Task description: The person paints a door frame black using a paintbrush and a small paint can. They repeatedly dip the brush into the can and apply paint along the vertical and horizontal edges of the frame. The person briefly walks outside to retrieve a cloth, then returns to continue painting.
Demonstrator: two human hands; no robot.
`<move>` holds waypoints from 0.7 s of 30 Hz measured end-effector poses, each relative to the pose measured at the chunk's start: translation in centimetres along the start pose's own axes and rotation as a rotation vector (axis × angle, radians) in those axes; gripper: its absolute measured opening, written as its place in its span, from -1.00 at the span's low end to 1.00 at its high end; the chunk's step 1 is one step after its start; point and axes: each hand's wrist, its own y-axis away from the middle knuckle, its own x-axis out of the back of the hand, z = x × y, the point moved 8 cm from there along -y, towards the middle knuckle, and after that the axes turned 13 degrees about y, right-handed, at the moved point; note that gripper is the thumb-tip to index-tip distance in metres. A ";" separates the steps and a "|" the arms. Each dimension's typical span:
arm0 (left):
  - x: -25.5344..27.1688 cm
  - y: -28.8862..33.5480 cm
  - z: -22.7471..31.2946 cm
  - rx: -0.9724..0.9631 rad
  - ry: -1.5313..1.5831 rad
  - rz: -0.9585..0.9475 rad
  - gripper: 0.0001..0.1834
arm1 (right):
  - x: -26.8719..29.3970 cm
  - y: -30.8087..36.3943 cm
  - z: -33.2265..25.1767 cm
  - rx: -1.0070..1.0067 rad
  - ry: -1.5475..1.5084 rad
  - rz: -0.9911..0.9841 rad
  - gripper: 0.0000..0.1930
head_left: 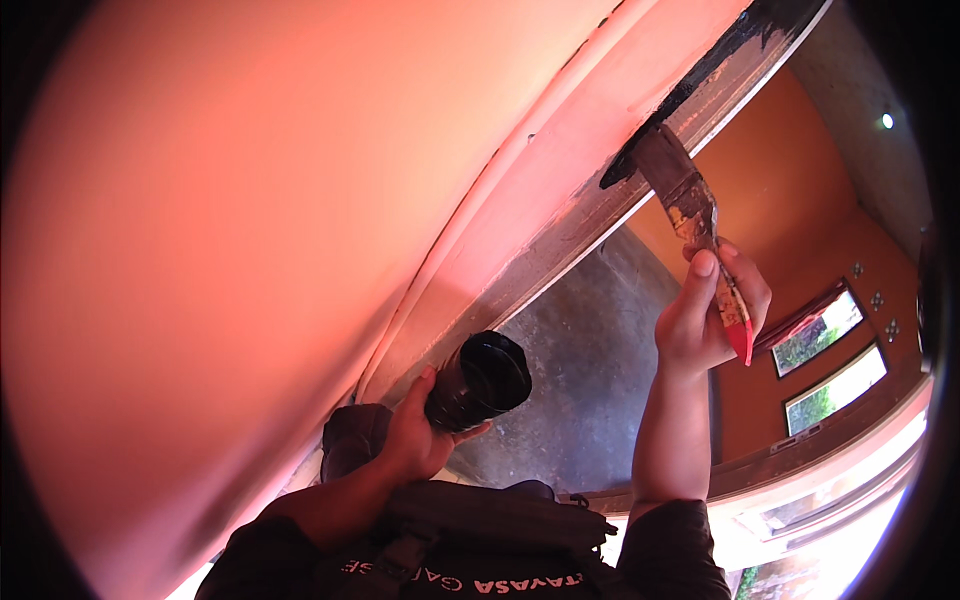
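Note:
A worn flat paintbrush (pixel 683 192) with a red-tipped handle is pinched in my right hand (pixel 705 300), thumb on the near side. Its dark bristles touch the lower end of a wet black paint stripe (pixel 690 95) on a wooden frame strip (pixel 575 205) beside the pink wall. My left hand (pixel 418 425) is wrapped round a black paint can (pixel 480 378), held low with its open mouth tilted toward me. Dark paint coats the can; how much lies inside I cannot make out. The left fingers are partly hidden behind it.
A salmon-pink wall (pixel 250 230) with a raised moulding (pixel 480 190) fills the left side. Beyond the frame's white edge lie a grey floor (pixel 590 340) and an orange wall (pixel 790 150) with two windows (pixel 818 333). A small light (pixel 887 121) shines at upper right.

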 end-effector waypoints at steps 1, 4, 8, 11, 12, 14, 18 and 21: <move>0.1 -0.1 -0.2 0.006 -0.022 0.004 -0.37 | 0.1 -0.2 0.5 -0.032 -0.044 0.063 -0.76; -0.3 0.2 -0.4 0.009 -0.030 -0.007 -0.37 | 0.0 -0.4 1.1 -0.039 -0.035 0.084 -0.76; -0.2 0.3 -0.3 0.009 -0.002 0.002 -0.42 | -0.5 0.2 1.3 -0.017 0.024 0.064 -0.77; 0.2 0.2 0.0 0.012 0.044 0.001 -0.49 | -0.9 0.7 0.5 0.019 0.055 0.042 -0.79; 0.2 0.2 0.0 0.010 0.039 0.001 -0.49 | -1.0 0.6 0.2 0.046 0.085 0.022 -0.80; 0.3 0.2 0.1 0.006 0.037 -0.003 -0.49 | -1.2 0.7 -0.2 0.072 0.111 -0.005 -0.80; 0.5 0.1 -0.1 0.008 0.037 -0.004 -0.49 | -1.1 1.0 -0.4 0.064 0.109 -0.019 -0.80; 0.2 0.4 -0.2 0.013 0.024 0.000 -0.49 | -1.0 0.9 -0.5 0.064 0.108 -0.019 -0.79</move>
